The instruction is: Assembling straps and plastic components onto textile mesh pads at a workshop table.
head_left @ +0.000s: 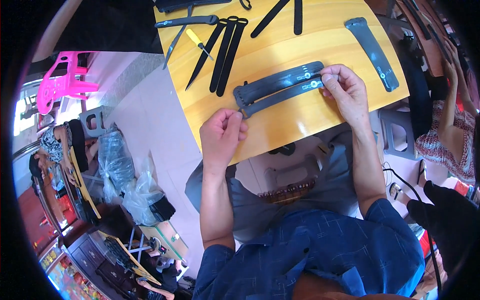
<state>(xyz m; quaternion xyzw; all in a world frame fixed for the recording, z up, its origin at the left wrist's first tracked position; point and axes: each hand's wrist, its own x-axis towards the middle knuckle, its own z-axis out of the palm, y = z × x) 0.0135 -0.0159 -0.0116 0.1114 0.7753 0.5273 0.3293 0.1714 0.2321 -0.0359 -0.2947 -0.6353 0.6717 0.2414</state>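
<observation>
A dark grey strap (282,98) with pale printing near one end stretches between my two hands, just above the wooden table (280,131). My left hand (221,134) is closed with its fingertips pinched at the strap's left end. At the other end, my right hand (346,90) grips the strap between thumb and forefinger. Right behind it lies a stack of similar dark straps (275,83), bunched at its left end. Another grey strap bundle (372,52) rests apart at the table's right side.
Black looped straps (227,57) fan out at the back left, beside a yellow-handled screwdriver (199,43). More black straps (298,17) lie at the far edge. A pink plastic chair (65,82) and plastic-wrapped bundles (116,155) stand left on the floor. Other people sit nearby on both sides.
</observation>
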